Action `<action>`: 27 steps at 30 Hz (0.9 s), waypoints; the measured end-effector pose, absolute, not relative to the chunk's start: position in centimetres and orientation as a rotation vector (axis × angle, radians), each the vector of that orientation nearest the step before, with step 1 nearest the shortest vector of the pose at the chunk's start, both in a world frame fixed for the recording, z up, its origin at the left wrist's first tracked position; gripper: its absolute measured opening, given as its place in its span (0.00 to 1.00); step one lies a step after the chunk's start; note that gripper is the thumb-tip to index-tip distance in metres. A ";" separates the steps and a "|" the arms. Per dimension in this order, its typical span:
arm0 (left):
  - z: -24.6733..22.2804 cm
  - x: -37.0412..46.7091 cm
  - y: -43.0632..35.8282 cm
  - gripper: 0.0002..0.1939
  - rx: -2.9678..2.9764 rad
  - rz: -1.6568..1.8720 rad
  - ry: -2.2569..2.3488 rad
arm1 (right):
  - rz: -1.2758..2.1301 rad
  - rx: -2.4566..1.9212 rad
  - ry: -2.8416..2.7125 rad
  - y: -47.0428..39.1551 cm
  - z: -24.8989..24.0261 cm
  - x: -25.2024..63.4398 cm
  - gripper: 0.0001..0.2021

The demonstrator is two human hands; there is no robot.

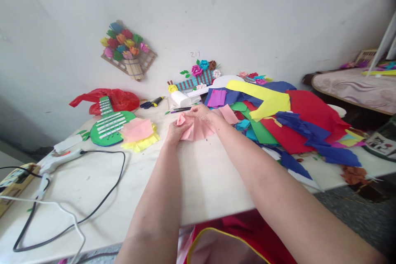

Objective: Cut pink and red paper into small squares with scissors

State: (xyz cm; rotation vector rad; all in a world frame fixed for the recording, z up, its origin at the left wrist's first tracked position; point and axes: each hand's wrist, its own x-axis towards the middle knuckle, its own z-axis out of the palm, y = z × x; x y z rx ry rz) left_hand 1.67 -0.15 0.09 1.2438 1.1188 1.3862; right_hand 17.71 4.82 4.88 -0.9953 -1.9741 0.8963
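Toward the table's (210, 177) far edge, your left hand (176, 131) and right hand (201, 113) pinch pink paper (199, 131), apparently pleating; next likely calls for even pressure.

Looks like a thin, soft, pale pink sheet of crepe-like paper (198, 130). Spreads out like a fan, with creases running down from a gathered upper part to a loose, uneven lower edge. Folds over on itself at the upper left, pinched there by the left hand (176, 131) and held along the top by the right hand (200, 113). Sits low over the cream-coloured table (206, 177), perhaps touching it; hard to tell.
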 end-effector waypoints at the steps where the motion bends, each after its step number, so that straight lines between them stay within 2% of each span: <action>1: 0.0 1.6 -0.1 0.29 1.238 1.387 1.105 | 0.890 -1.000 -1.968 4.8 4.9 17.7 0.21; 9: -0.2 1.3 0.2 0.28 1.165 1.380 1.078 | 0.914 -1.003 -1.880 5.1 4.4 17.3 0.18; 17: 0.3 1.1 0.1 0.26 1.082 1.529 1.111 | 0.892 -0.952 -1.681 4.7 4.7 17.6 0.13; 20: 0.4 0.9 0.2 0.25 1.059 1.579 1.172 | 0.702 -1.157 -1.604 4.7 4.7 18.8 0.11; 27: 0.2 0.5 0.8 0.20 1.086 1.649 1.369 | 0.181 -2.012 -1.666 3.4 5.6 22.1 0.14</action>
